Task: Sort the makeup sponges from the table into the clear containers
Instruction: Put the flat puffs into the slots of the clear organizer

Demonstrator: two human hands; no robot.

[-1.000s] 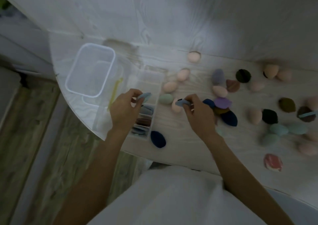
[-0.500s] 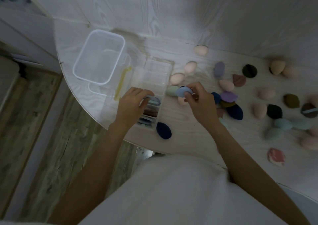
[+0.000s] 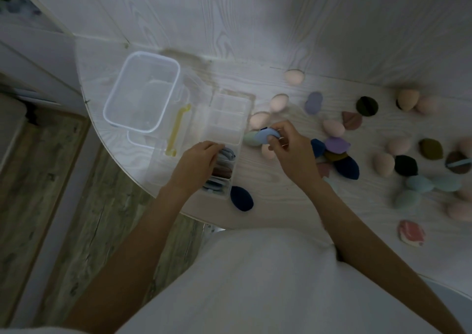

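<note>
My right hand (image 3: 290,152) pinches a light blue flat sponge (image 3: 265,136) just right of the clear divided organizer (image 3: 224,119). My left hand (image 3: 196,165) rests in the organizer's near compartments, its fingertips on a grey-blue puff (image 3: 228,154) that stands among several packed puffs. The organizer's far compartments hold nothing. Loose sponges in pink, purple, navy, green and brown lie scattered over the white table (image 3: 281,201) to the right. A navy sponge (image 3: 242,198) lies by the organizer's near end.
A clear rectangular tub (image 3: 143,91) sits left of the organizer, with a yellow-handled lid (image 3: 176,132) partly under it. The table's curved edge runs close by my left wrist. A white wall rises behind. Wooden floor lies to the left.
My left hand has lowered its grey-blue puff into the organizer's near compartment. My right hand has lifted the light blue sponge off the table and carried it left, toward the organizer.
</note>
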